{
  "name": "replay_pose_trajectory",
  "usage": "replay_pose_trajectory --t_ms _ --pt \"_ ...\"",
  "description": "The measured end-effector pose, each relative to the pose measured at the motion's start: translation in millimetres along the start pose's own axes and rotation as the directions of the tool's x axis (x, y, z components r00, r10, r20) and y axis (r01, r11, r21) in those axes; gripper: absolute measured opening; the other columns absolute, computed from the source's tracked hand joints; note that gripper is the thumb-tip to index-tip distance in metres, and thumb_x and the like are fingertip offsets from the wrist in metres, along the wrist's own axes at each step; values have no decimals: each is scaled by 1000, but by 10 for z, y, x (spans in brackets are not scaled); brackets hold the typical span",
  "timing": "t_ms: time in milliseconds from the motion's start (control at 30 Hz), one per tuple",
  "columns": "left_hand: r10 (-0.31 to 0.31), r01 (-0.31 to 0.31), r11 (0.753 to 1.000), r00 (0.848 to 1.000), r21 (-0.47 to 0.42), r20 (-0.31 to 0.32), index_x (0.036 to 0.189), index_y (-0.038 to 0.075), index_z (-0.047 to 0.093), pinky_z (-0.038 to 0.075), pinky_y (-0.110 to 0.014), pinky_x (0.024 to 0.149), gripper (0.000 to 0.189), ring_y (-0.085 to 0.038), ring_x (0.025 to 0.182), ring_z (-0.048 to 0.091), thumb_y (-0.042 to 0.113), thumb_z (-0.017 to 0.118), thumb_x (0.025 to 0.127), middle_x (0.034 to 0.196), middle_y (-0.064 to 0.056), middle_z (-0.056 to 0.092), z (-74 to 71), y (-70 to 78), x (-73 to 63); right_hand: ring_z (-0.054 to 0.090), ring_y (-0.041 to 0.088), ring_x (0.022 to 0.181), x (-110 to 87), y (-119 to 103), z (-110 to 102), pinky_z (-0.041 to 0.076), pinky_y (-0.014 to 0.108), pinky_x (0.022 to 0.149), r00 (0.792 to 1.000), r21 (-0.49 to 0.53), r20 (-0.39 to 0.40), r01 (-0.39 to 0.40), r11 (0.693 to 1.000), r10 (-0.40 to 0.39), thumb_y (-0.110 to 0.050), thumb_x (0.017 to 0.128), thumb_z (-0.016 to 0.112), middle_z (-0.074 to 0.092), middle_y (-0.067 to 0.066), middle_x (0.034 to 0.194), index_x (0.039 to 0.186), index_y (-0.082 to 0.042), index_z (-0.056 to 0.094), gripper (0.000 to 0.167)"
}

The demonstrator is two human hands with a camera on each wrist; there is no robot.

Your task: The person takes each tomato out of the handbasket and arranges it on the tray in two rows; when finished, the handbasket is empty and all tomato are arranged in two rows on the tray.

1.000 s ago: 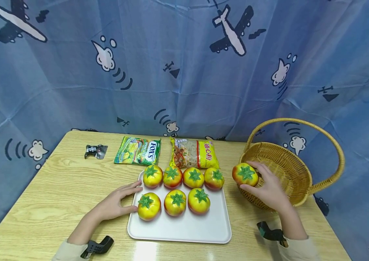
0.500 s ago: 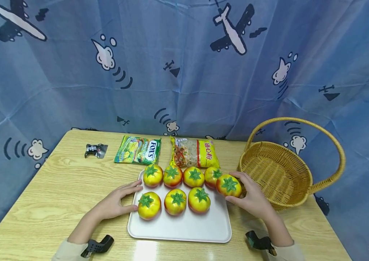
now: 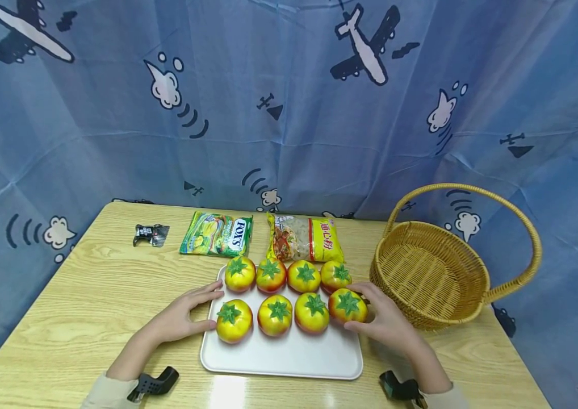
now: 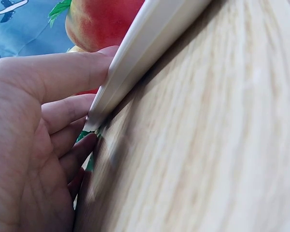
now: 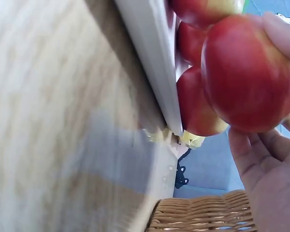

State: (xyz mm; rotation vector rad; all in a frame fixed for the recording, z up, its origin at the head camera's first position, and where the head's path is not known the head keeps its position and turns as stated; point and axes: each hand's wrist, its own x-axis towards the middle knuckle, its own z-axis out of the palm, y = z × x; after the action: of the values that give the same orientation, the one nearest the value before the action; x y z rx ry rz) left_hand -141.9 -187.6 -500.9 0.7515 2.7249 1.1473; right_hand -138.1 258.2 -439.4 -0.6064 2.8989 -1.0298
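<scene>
Red-and-yellow tomatoes with green star-shaped tops stand in two rows on a white tray point(image 3: 281, 358). My right hand point(image 3: 383, 318) grips one tomato point(image 3: 346, 307) at the right end of the front row, thumb on the near side and fingers on the far side. In the right wrist view this tomato point(image 5: 249, 72) shows its red side, close beside other tomatoes point(image 5: 195, 104) over the tray rim point(image 5: 152, 58). My left hand point(image 3: 181, 318) spreads along the tray's left edge. Its thumb point(image 4: 77, 75) and fingers touch the rim point(image 4: 135, 63) in the left wrist view.
A wicker basket point(image 3: 478, 278) with a tall handle stands right of the tray. Behind the tray lie a green candy bag point(image 3: 216, 234) and a yellow pasta bag point(image 3: 305, 238). A small black packet point(image 3: 150, 235) lies farther left, before a blue curtain point(image 3: 289, 113).
My right hand has carried the tomato left from the basket's side to the front row's right end, lowering it over the tray. The left hand has stayed at the tray edge.
</scene>
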Motion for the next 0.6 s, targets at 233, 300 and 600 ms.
replay_pose_trajectory --t_ms 233,300,600 --pt "10 -10 1000 1000 7 -11 137 12 51 33 -60 106 67 -39 135 37 46 68 83 151 -4 38 3 -3 -1 54 33 117 -31 14 47 45 57 95 999 -12 49 -10 1000 11 -49 71 78 55 5 130 132 -18 52 73" --pt "9 -9 1000 1000 9 -10 138 12 51 33 -60 106 67 -39 135 37 46 68 83 151 -4 38 3 -3 1 54 34 117 -38 13 53 45 57 95 998 -16 61 -12 1000 13 -49 72 78 55 7 131 133 -17 52 73" --pt "-3 3 1000 1000 8 -2 138 14 51 32 -61 106 66 -39 136 35 47 68 83 152 -4 36 7 -9 0 49 37 123 -74 -6 79 40 60 100 995 7 96 -39 999 38 -50 71 77 52 12 135 134 -15 51 77"
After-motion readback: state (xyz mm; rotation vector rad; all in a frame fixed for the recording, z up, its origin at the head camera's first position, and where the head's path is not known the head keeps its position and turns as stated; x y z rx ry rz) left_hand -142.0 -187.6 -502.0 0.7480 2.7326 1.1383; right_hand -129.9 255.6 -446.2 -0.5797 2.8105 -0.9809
